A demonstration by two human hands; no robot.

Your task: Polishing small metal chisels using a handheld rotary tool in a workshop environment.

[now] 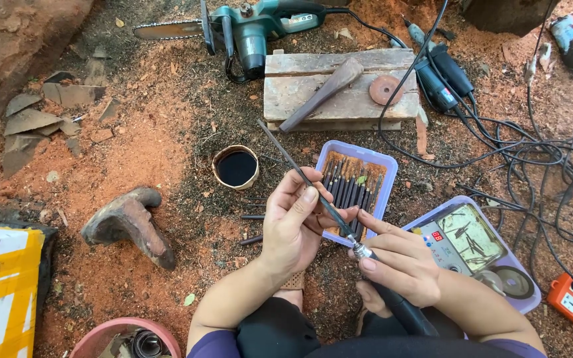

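The ground (167,146) is red earth strewn with sawdust and wood chips, and a teal chainsaw (247,26) lies at the far edge beside a wooden block (339,86) that carries a tapered wooden piece. Black cables (538,159) tangle off to the person's right. Nearer in, a lilac tray (358,154) holding dark carving bits sits just beyond the hands, with a small round tin of dark liquid (236,167) to its left

The right hand (402,262) is wrapped round a black handpiece (399,311), fingers closed near its silver collar. From that collar a long thin shaft (293,159) runs up and away to the left, its long axis a diagonal pointing toward the wooden block. The left hand (293,222) meets it partway along, thumb and forefinger pinching the shaft, the other fingers curled loosely behind. So the shaft lies between both hands, with the left nearer its free tip
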